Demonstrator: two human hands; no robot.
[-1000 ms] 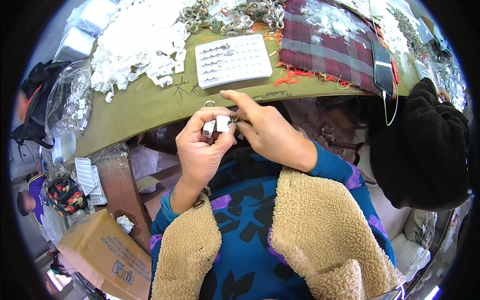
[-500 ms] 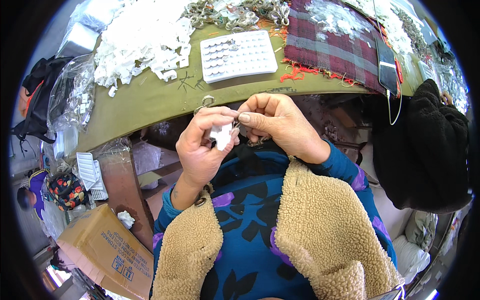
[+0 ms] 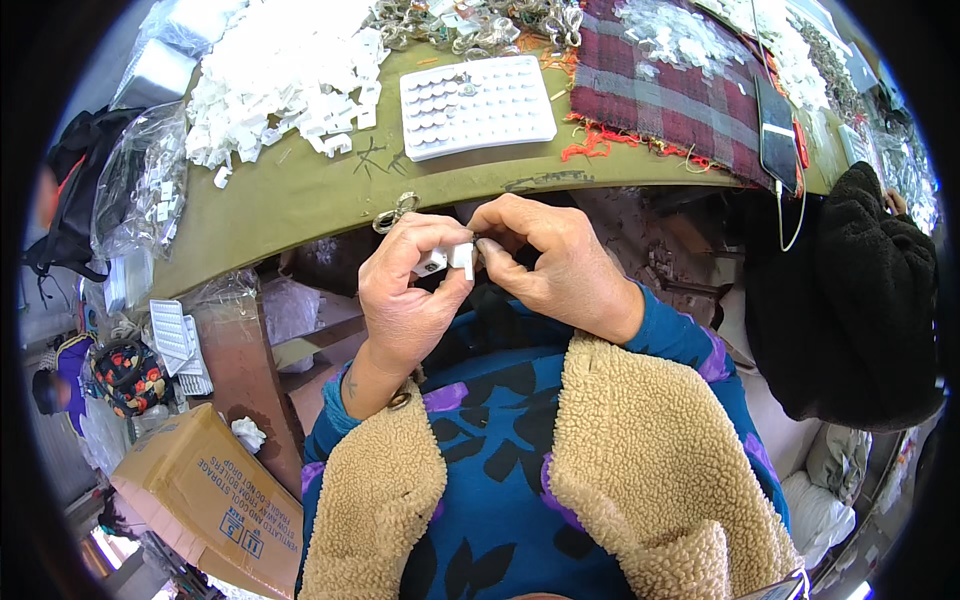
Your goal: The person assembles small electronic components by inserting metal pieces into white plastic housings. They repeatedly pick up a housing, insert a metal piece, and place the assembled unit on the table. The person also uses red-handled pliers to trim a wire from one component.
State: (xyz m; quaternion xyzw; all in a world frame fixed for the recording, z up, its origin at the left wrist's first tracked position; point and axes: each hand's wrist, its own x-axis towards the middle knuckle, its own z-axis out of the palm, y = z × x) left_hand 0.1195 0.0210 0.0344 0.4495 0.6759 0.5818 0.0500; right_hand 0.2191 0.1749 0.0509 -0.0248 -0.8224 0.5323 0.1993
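My left hand [image 3: 408, 290] is closed around small white plastic pieces [image 3: 460, 257], one showing a dark hole in its end. The thumb and fingers of my right hand [image 3: 560, 255] pinch together close against the left fingertips. Whatever lies in that pinch is tiny and dark, mostly covered by the fingers. A greyish coiled loop [image 3: 394, 212] sticks out behind my left hand, by the table edge; I cannot tell whether it joins what I hold. Both hands are just in front of the table, above my lap.
On the green table [image 3: 290, 215] stand a white tray [image 3: 480, 145] of small round pieces, a heap of white pieces [image 3: 280, 85], coiled cords [image 3: 480, 30] and a plaid cloth [image 3: 660, 95]. A phone [image 3: 774, 135] with a cable lies right; a cardboard box [image 3: 205, 490] stands lower left.
The white pieces have turned in my left hand, so a holed end shows. My right thumb has bent and drawn back slightly from the left fingertips.
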